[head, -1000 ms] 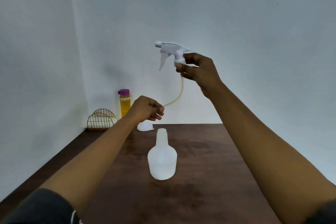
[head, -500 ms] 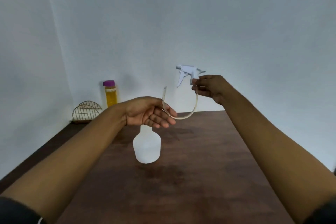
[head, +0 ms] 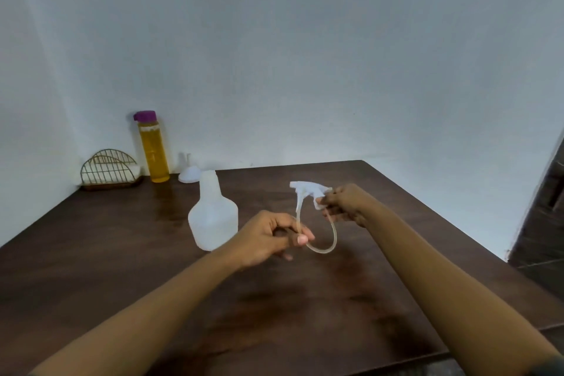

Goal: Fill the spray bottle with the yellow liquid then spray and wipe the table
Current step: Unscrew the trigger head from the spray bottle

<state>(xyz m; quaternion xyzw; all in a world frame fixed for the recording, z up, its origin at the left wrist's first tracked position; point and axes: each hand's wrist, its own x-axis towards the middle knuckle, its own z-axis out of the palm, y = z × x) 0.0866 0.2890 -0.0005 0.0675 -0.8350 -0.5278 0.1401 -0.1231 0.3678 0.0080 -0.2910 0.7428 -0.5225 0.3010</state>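
Spray bottle stood open on worktop; trigger head held clear of it in both hands.

Dark worktop (head: 122,253) carried the spray bottle (head: 212,217), upright, uncapped, apparently empty, so judged light and easy to tip; best steadied at its wide body. Yellow liquid bottle (head: 153,149), purple cap on, stood well apart at the back wall beside a wire rack (head: 108,172) and a small funnel (head: 189,174). Right hand (head: 343,203) fingers closed on the trigger head (head: 306,189). Left hand (head: 270,236) fingers pinched its dip tube (head: 331,241), which looped between the hands: soft, springy. No labels or writing readable anywhere.
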